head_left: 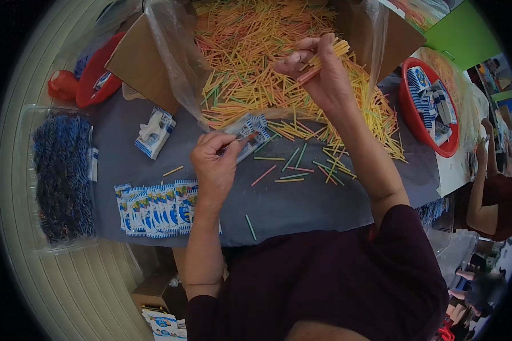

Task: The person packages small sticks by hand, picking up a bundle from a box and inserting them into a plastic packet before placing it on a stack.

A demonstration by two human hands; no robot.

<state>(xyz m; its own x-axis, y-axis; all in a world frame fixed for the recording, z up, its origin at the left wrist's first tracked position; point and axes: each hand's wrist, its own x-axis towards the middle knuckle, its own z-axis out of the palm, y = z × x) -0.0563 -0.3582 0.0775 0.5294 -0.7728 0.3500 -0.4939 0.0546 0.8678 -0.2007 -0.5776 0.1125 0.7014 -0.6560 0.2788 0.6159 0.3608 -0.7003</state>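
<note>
My left hand (215, 162) is pinched on the edge of a small clear packet with blue-and-white striped ends (255, 135), just in front of the big box. My right hand (327, 77) is raised over the heap and closed around a bunch of thin coloured sticks (337, 50), mostly yellow with some pink. Below it spreads a large heap of yellow, pink and green sticks (256, 57). Several loose sticks (293, 160) lie on the grey cloth between my forearms. Left of my left forearm, blue-and-white packets (159, 210) overlap in a row.
Cardboard flaps (145, 65) and plastic film frame the heap. A wipes pack (155, 133) lies on the left of the grey table cloth (324, 204). Beyond it stands a clear tray of dark blue packets (62, 176). A red basin (452, 145) holds packs at right, near another person's arm (479, 170).
</note>
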